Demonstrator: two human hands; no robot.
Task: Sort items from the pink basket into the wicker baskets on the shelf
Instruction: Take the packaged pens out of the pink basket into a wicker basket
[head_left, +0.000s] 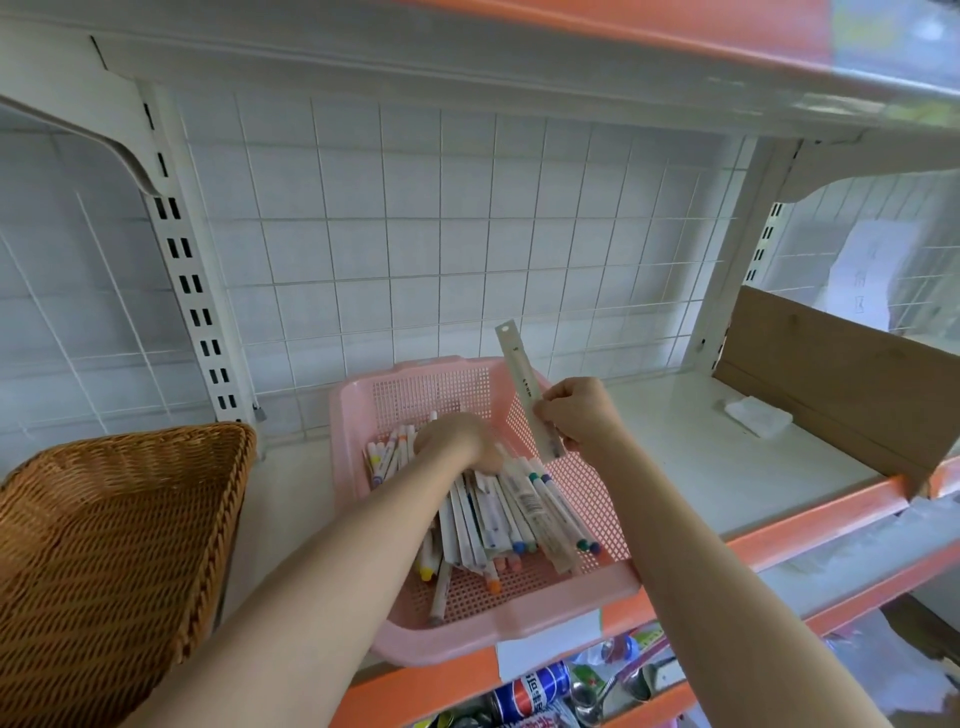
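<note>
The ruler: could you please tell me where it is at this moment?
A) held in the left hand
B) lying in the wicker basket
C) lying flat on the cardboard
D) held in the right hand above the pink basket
D: the right hand pinches the ruler near its lower end, so it stands tilted above the pink basket, while the left hand is down among the markers.

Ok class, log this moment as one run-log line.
left hand: among pens in pink basket, grip unclear | right hand: pinches ruler over basket | wicker basket: on shelf, left
</note>
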